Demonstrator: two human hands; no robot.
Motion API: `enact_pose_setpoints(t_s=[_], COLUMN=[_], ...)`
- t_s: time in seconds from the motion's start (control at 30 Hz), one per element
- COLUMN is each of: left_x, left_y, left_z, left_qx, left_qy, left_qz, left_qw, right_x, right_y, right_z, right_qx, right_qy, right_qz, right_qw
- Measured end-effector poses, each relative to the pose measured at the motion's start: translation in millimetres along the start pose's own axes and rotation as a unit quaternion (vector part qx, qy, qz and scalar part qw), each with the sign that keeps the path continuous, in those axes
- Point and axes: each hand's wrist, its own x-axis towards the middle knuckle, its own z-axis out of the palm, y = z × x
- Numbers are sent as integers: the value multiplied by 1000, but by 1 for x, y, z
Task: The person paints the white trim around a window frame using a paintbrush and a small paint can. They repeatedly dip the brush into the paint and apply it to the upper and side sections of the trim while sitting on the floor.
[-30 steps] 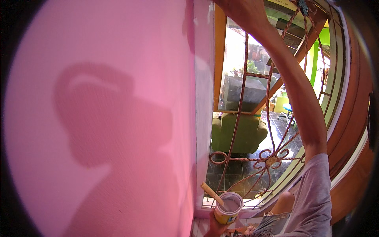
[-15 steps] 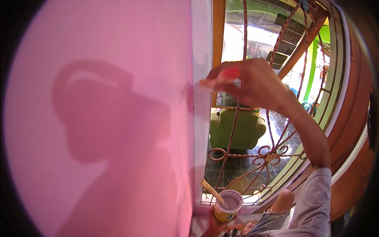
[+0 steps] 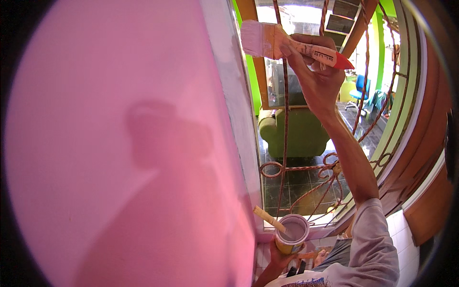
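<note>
My right hand [image 3: 321, 81] is raised at the upper centre, its fingers closed round the handle of a flat paintbrush [image 3: 273, 42]. The brush has a red-tipped handle and wide bristles coated pale pink, which point left at the greyish-white window frame edge [image 3: 221, 52]; I cannot tell whether they touch it. Low in the view, my left hand [image 3: 277, 257] grips a paint can [image 3: 289, 248] from its side, with the fingers partly hidden. Thick pale paint shows inside the can. A wooden stick [image 3: 267, 217] leans out of it to the left.
A pink wall [image 3: 119, 71] fills the left side, with my shadow on it. Behind my right arm is a window with twisted metal bars [image 3: 285, 124]. Through it show a green armchair [image 3: 301, 131] and a blue office chair [image 3: 359, 88]. Brown wood [image 3: 425, 215] borders the right.
My right hand has risen, and the brush has turned so its broad side and handle show. The view has shifted, with the wall edge now slanted. The can remains in my left hand.
</note>
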Motion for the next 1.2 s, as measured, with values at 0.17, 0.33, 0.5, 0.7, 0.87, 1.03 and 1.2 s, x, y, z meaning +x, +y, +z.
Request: enact_pose_setpoints(t_s=[0.17,0.33,0.5,0.7,0.87,1.03,1.2], left_x=[-5,3,1,0,1,-3,-4], left_y=[1,-2,-6,-6,-9,-11,-8], left_z=[-10,4,13,20,24,29,4], left_qx=[-85,4,61,15,30,35,10], left_qy=[-95,-66,-9,-27,39,37,19], left_qz=[-5,36,70,57,70,87,74], left_qw=[992,997,996,998,996,995,997], right_x=[-13,-30,-43,-65,-87,-66,-8], right_y=[6,16,18,13,-3,-4,-8], right_z=[16,12,13,8,-12,-18,13], right_qx=[67,21,-40,-46,-102,-39,-11], right_qy=[25,17,-17,-51,-111,-116,-83], right_qz=[30,8,49,63,16,17,47], right_qw=[997,1000,998,996,988,992,995])
